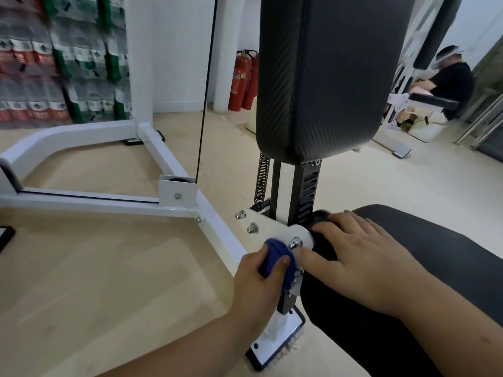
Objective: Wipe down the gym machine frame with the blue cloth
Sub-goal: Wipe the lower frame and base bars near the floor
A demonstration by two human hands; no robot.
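Left hand (255,278), gripping the cloth (275,254), is wiping the bracket (300,231) at the seat's (435,254) corner; right hand (362,257) is lying flat there; bolts (295,244) seemingly next.

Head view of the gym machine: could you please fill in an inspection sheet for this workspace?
Surface: pale wood floor under the white frame.
Job's things: blue cloth bunched against the frame's pivot plate.
Clutter: nothing seen.
Grippers: left hand grips the blue cloth; right hand rests flat on the seat pad.
Cables: black cable runs down to a pulley.
Surroundings: fire extinguishers, bottle packs, seated person.
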